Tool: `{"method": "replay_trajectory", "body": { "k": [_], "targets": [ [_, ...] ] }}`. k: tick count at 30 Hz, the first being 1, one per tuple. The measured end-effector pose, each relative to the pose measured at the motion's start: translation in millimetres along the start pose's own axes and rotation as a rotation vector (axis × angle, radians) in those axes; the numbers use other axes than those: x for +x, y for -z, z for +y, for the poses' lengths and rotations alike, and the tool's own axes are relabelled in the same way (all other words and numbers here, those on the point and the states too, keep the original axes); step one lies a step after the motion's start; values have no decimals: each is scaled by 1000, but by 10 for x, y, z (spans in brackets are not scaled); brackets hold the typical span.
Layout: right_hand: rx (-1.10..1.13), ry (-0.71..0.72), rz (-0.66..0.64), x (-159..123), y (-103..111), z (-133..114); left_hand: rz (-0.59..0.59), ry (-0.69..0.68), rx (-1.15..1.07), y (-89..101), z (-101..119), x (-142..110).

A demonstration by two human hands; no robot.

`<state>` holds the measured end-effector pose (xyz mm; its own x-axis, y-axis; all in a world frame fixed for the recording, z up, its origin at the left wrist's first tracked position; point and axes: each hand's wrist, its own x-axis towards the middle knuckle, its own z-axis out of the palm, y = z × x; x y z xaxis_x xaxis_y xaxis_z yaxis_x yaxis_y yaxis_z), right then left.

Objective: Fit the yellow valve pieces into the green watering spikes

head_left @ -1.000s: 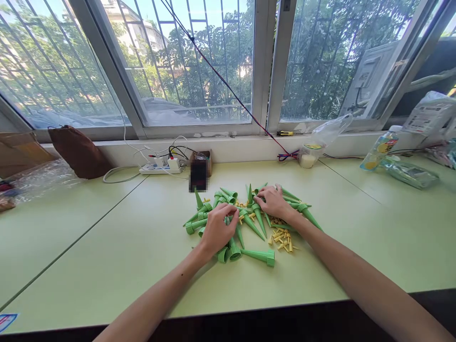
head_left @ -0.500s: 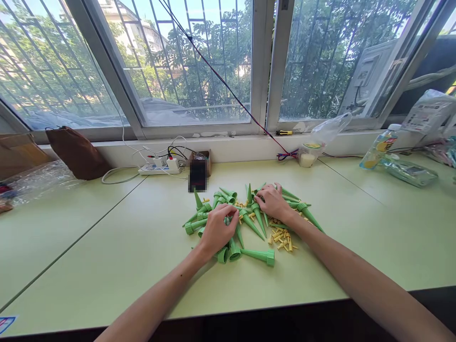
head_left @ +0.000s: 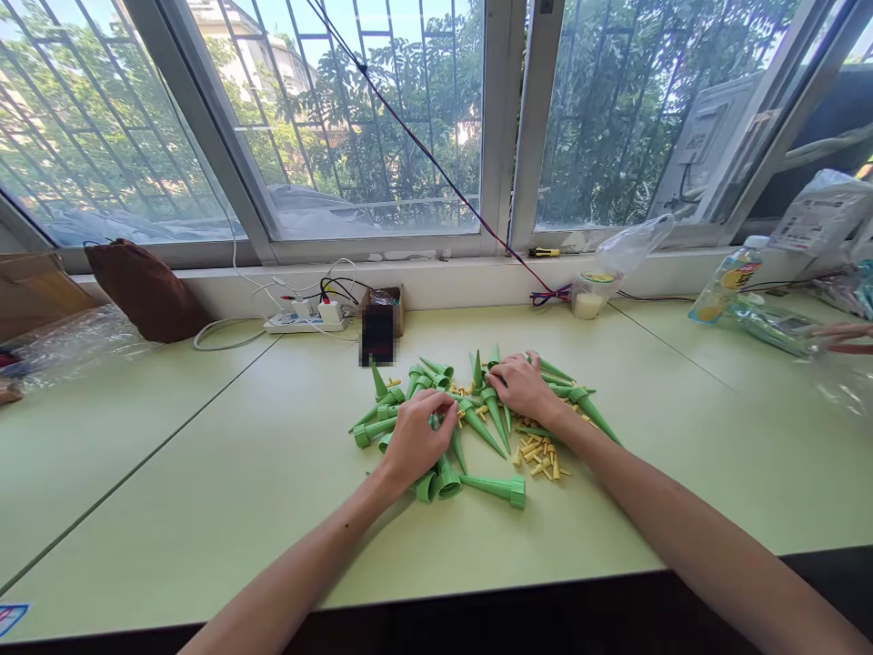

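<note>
My left hand (head_left: 421,435) is closed, its thumb and forefinger curled together over the left part of a pile of green plastic plant-watering spikes (head_left: 483,432). What its fingertips hold, if anything, is hidden. My right hand (head_left: 524,386) rests at the back right of the pile, its fingers bent around a green spike (head_left: 495,355) whose tip points up; the fingers hide most of it. Small yellow plastic valves (head_left: 538,455) lie in a heap below my right wrist, with several more among the spikes. One spike (head_left: 496,490) lies at the front of the pile.
A power strip (head_left: 306,322) with cables and a small box with a blurred dark screen (head_left: 377,332) stand behind the pile. Farther right are a plastic cup (head_left: 590,298), a bottle (head_left: 728,280) and a clear plastic packet (head_left: 777,326). Another person's hand (head_left: 849,335) shows at the right edge.
The spike by my right fingers has swung from slanting to nearly upright. My left hand has stayed in place. Another person's hand has appeared by the plastic packet at right.
</note>
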<state>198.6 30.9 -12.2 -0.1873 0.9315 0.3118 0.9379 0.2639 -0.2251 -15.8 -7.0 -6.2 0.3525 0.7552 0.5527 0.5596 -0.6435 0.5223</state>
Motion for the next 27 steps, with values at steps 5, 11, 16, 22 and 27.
{"method": "replay_trajectory", "body": {
  "k": [5, 11, 16, 22, 27],
  "targets": [
    [-15, -16, -15, 13, -15, 7, -3, 5, 4, 1, -5, 1],
    [-15, -21, -15, 22, -31, 6, -7, 4, -2, 1, -13, 1],
    [19, -17, 12, 7, -13, -1, -7, 3, -3, 6, -5, 2],
    [19, 24, 134, 4, -8, -12, -9, 3, -4, 5, -4, 2],
    [20, 63, 122, 21, 0, -14, -12, 4, 2, -4, -16, 1]
  ]
}}
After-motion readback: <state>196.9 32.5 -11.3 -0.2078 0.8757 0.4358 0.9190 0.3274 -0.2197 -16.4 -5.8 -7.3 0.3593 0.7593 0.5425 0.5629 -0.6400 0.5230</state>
